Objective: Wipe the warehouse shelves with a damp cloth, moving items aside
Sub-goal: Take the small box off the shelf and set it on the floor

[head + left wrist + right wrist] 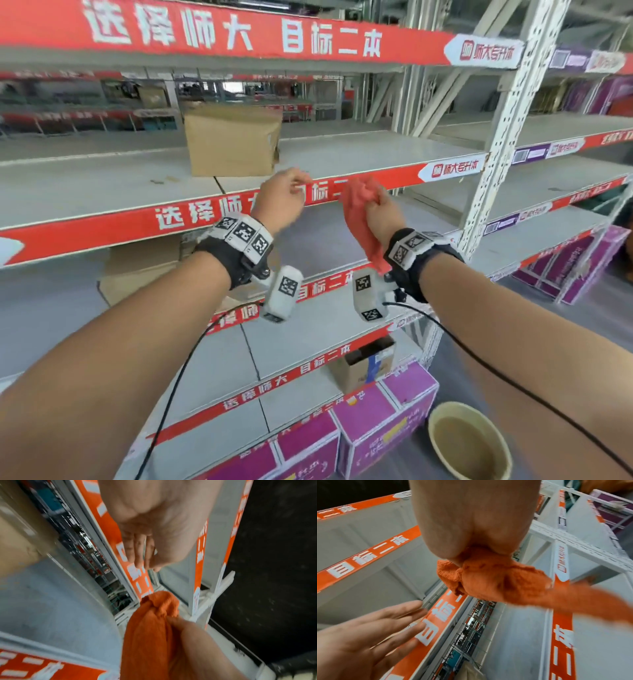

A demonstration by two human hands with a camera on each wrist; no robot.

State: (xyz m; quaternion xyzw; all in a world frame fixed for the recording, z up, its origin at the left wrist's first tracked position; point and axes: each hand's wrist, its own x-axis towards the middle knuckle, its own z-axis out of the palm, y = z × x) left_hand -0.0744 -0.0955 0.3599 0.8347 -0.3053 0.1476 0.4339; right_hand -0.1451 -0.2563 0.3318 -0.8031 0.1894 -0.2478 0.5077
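One cloth (359, 212) bunched in right hand (383, 214); left hand (282, 198) beside, empty.

**Orange cloth bunched in front of the grey shelves**

The cloth (359, 212) is showing orange-red with a crinkled weave, and it is sitting bunched in the right hand (383, 214), its loose tail hanging down past the wrist. It is hovering just in front of the shelf (359, 154), not touching it. That shelf is lying flat and grey, edged with a red strip of white characters. A brown cardboard box (233, 140) is standing upright on it, behind and to the left of the cloth.
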